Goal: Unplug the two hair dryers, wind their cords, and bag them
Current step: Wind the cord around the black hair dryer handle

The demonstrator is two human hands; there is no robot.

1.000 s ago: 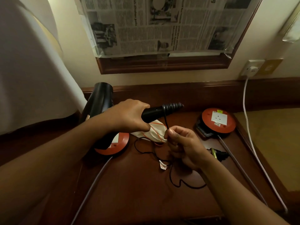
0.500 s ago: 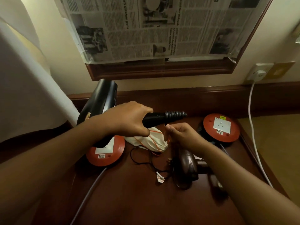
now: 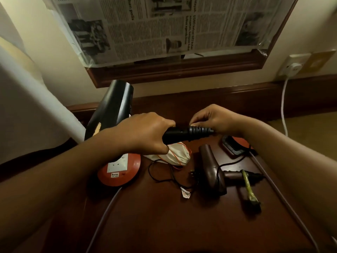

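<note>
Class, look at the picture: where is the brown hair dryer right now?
In the head view, the brown hair dryer lies on the wooden table, right of centre, beside the white drawstring bag and below the right hand.

A single wide-angle head-worn camera looks forward and steeply down from close above a dark wooden table (image 3: 164, 225), with both forearms reaching in from the bottom corners and the wall (image 3: 54, 57) straight ahead at top.

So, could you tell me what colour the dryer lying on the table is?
Dark brown dryer, seen in the head view.
</note>
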